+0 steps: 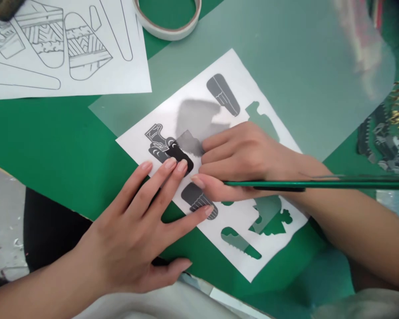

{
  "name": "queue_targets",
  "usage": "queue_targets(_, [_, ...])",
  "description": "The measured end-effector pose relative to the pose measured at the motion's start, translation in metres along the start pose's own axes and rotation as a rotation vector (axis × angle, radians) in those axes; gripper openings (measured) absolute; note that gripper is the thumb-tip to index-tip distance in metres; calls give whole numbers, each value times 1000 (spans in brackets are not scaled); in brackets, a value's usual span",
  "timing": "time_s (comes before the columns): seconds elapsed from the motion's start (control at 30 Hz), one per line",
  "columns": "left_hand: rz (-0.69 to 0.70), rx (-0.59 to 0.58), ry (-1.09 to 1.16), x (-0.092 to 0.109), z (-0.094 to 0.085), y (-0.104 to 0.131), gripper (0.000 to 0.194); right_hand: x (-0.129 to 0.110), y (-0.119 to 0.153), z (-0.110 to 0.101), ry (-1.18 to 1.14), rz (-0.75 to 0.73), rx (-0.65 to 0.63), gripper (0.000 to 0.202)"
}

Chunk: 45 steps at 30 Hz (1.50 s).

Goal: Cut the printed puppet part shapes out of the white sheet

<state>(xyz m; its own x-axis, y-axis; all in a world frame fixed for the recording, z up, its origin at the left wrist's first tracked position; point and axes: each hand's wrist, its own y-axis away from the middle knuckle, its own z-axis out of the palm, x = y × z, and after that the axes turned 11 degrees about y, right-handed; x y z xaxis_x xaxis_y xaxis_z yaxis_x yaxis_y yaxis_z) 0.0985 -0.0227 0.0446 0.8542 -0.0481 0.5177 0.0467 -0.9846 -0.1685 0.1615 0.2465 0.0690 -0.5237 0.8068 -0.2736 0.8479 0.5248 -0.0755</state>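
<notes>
A white sheet (279,128) with dark printed shapes and several cut-out openings lies tilted before me. My left hand (136,221) is spread, its fingertips resting on and beside the dark printed shapes (158,139) at the sheet's left edge. My right hand (239,159) is closed over the middle of the sheet, around a long, thin green-handled tool (339,182) that runs to the right edge of view. The working end of the tool is hidden. A small grey translucent piece (188,142) lies near the right hand's knuckles.
The sheet overlaps a large translucent sheet (286,40) on the green table (53,133). A paper with line drawings (126,79) lies upper left, beside a white tape roll (173,33). Dark and gold small parts (384,141) sit at the right.
</notes>
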Motion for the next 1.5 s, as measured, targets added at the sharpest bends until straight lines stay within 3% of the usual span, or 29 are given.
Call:
queue_targets(0.27, [-8,-41,59,-1,-5,1,73,10,-16,-14,-10,-127,-129,55])
queue_targets(0.5, [-8,-37,67,-1,-5,1,72,19,-18,5,-59,-213,96,54])
queue_targets(0.87, [-29,-47,104,-1,-3,1,78,38,-24,4,-161,-389,28,52])
queue_targets(0.97, [-18,-55,95,0,-2,1,81,39,-25,4,-114,-402,-33,52])
queue_targets(1.17, [-48,8,67,2,-2,0,71,37,-27,1,-100,-401,-21,53])
queue_targets(1.3, [-48,-9,62,2,-5,-1,70,37,-27,-1,-75,-391,-103,56])
queue_targets(1.5, [-59,11,98,3,-3,-1,66,36,-26,-2,-103,-386,-24,51])
